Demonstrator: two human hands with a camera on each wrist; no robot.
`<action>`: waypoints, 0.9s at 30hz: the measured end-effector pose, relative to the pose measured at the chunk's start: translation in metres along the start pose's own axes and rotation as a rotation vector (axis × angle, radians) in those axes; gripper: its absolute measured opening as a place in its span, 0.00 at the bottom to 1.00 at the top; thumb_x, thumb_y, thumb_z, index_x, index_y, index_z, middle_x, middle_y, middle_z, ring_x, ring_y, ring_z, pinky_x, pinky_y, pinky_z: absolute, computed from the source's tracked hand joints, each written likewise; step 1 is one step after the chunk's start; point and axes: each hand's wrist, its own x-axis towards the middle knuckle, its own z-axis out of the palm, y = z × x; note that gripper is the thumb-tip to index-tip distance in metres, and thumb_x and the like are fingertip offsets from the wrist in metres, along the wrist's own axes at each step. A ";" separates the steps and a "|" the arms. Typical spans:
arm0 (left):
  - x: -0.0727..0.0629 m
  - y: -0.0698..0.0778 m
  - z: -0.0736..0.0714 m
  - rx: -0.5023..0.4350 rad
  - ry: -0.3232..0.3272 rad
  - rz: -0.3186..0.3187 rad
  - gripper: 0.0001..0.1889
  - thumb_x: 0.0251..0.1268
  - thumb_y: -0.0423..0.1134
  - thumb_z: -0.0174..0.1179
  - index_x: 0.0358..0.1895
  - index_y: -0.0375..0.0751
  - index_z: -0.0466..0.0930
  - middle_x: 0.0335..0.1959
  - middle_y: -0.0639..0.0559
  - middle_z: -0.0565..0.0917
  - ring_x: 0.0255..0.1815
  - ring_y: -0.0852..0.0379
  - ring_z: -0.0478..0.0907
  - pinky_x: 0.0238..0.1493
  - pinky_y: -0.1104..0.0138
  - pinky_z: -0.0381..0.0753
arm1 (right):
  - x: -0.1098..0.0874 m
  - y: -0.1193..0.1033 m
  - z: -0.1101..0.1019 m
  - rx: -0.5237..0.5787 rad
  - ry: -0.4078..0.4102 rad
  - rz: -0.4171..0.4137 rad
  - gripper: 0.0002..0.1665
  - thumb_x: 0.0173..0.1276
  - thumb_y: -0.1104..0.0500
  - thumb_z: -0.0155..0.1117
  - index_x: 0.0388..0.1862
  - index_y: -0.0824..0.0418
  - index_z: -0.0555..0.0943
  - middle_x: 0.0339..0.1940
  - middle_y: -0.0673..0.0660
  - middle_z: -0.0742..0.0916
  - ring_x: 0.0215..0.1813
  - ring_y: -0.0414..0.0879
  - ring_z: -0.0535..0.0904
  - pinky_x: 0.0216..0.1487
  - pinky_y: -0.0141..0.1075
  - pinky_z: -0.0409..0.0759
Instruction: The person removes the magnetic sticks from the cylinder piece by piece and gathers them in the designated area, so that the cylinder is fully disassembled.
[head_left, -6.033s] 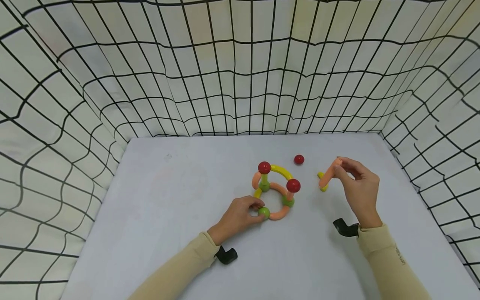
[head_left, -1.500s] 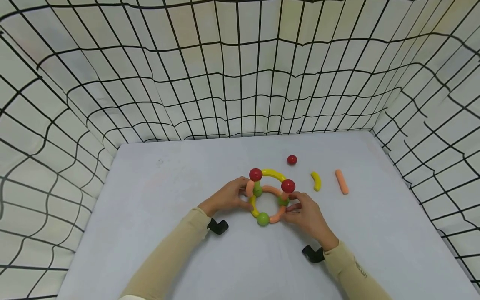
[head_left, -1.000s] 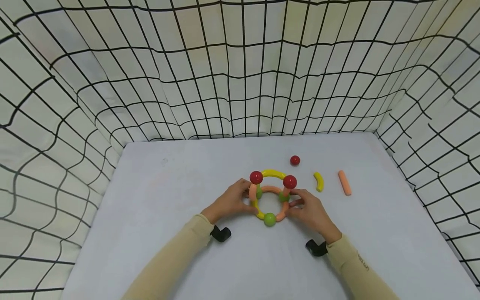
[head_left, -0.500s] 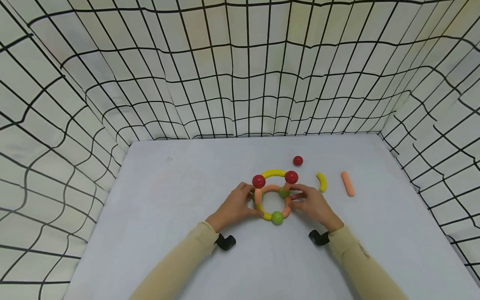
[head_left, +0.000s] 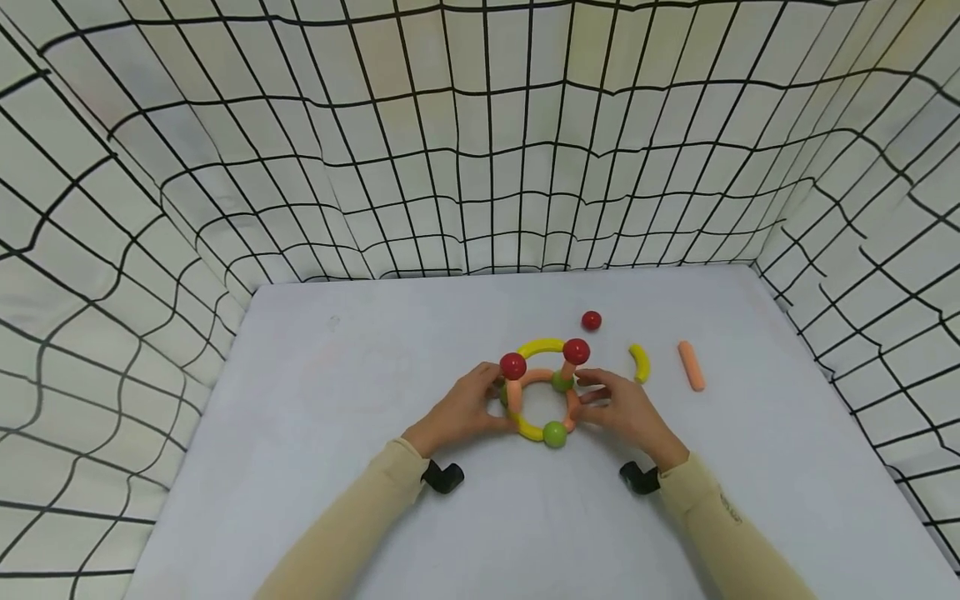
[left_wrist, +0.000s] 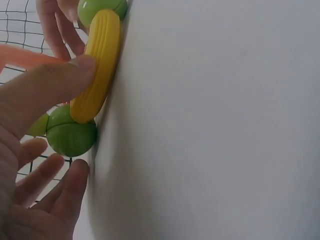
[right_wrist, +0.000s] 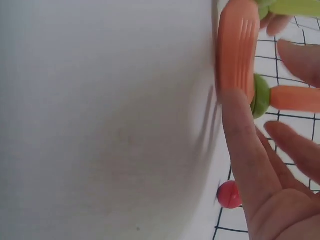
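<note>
Red ball (head_left: 592,321) behind assembly (head_left: 537,376); yellow piece (head_left: 641,363), orange stick (head_left: 692,365) right; netting (head_left: 490,153) beyond

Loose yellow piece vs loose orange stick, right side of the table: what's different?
Shape: the yellow piece is curved; the orange stick looks straight in the head view.
Length: the orange stick looks somewhat longer than the yellow piece.
Position: the yellow piece lies nearer the right hand; the orange stick sits farther right.
Shared: both lie on the table, unattached to the ball-and-stick frame.
</note>
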 end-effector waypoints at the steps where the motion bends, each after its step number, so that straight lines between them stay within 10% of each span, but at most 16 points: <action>1: 0.001 -0.001 -0.001 -0.011 -0.007 0.009 0.38 0.53 0.47 0.80 0.69 0.52 0.73 0.63 0.54 0.77 0.61 0.54 0.77 0.67 0.57 0.82 | -0.003 -0.001 0.001 -0.002 0.004 0.000 0.43 0.64 0.48 0.77 0.74 0.58 0.73 0.70 0.60 0.82 0.60 0.53 0.86 0.61 0.46 0.87; 19: 0.019 -0.003 -0.011 -0.052 -0.112 0.059 0.39 0.52 0.43 0.81 0.69 0.56 0.74 0.58 0.57 0.81 0.56 0.57 0.78 0.62 0.58 0.83 | -0.020 -0.019 0.031 -0.130 0.032 0.005 0.58 0.50 0.48 0.87 0.76 0.67 0.68 0.63 0.62 0.76 0.50 0.46 0.77 0.51 0.36 0.83; 27: 0.022 -0.002 -0.008 -0.020 -0.134 0.042 0.36 0.52 0.45 0.81 0.66 0.60 0.77 0.55 0.55 0.80 0.53 0.54 0.76 0.57 0.61 0.82 | -0.016 -0.018 0.027 -0.174 0.005 0.007 0.58 0.52 0.50 0.86 0.77 0.65 0.68 0.69 0.64 0.74 0.56 0.51 0.77 0.61 0.47 0.84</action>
